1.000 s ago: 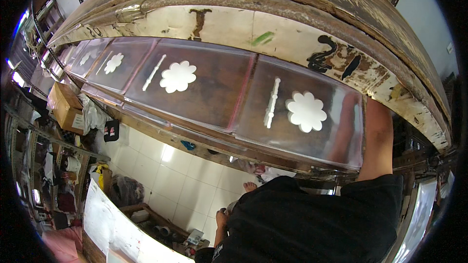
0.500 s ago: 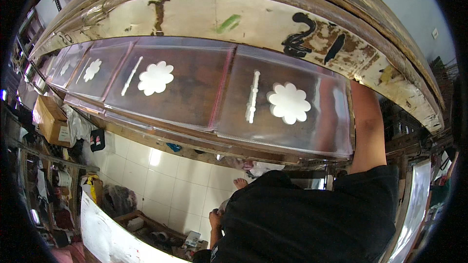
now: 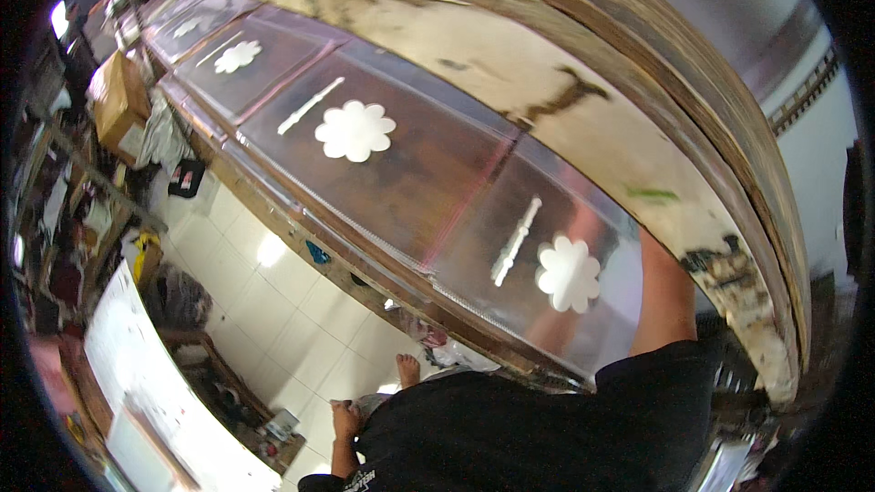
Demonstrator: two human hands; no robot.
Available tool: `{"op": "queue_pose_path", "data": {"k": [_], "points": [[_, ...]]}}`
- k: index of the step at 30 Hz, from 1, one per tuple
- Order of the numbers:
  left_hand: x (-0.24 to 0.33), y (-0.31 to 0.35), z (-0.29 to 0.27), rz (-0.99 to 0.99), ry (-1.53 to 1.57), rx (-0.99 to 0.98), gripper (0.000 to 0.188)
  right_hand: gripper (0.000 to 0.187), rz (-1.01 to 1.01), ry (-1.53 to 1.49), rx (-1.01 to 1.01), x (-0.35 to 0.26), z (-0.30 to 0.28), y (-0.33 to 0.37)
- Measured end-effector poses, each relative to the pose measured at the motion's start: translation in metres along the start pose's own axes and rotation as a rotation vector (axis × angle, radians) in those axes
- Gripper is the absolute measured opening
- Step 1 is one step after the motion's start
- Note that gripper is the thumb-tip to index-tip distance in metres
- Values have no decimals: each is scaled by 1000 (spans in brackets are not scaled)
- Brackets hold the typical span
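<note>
My left hand (image 3: 345, 420) hangs low by my body, over the tiled floor. Its fingers are curled closed; what they hold, if anything, is too small to make out. My right arm (image 3: 665, 301) reaches up beside the long table and passes behind the pale board above it, so the right hand is hidden. Clear plastic sheets lie in a row along the table. The nearest sheet (image 3: 474, 251) bears a white flower shape (image 3: 568, 274) and a narrow white bar (image 3: 517, 242). Another sheet (image 3: 428, 173) with the same white shapes lies farther along.
A long pale board (image 3: 510, 64) with dark marks runs over the table's far side. Below the table's wooden edge (image 3: 365, 251) is a white tiled floor (image 3: 273, 282). A cardboard box (image 3: 120, 109) stands far left; a white panel (image 3: 155, 383) is at lower left.
My view has turned, so the table and board now slope down to the right. My left hand appears farther left and stays closed. The right arm still goes behind the board.
</note>
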State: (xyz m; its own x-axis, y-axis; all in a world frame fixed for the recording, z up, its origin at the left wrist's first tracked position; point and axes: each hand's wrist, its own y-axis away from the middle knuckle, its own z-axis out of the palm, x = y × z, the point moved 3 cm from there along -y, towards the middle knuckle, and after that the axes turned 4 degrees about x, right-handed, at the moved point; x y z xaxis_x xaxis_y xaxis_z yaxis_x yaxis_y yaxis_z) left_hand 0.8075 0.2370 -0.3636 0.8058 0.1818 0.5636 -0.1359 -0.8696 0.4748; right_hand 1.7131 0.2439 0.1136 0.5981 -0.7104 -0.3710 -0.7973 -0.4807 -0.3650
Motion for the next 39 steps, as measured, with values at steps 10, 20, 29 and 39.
{"op": "queue_pose_path", "data": {"k": [10, 20, 29, 39], "points": [[10, 75, 5, -272, 100, 47, 36, 52, -445, 9, -127, -142, 140, -124], [25, 80, 3, -399, 87, 44, 40, 54, -391, 203, -200, -237, 208, -162], [60, 57, -64, -163, -179, 174, 40, 56, -377, 162, -213, -193, 202, -153], [153, 66, -207, 255, 269, 445, 30, 40, -749, -168, -61, -292, 122, 7]]}}
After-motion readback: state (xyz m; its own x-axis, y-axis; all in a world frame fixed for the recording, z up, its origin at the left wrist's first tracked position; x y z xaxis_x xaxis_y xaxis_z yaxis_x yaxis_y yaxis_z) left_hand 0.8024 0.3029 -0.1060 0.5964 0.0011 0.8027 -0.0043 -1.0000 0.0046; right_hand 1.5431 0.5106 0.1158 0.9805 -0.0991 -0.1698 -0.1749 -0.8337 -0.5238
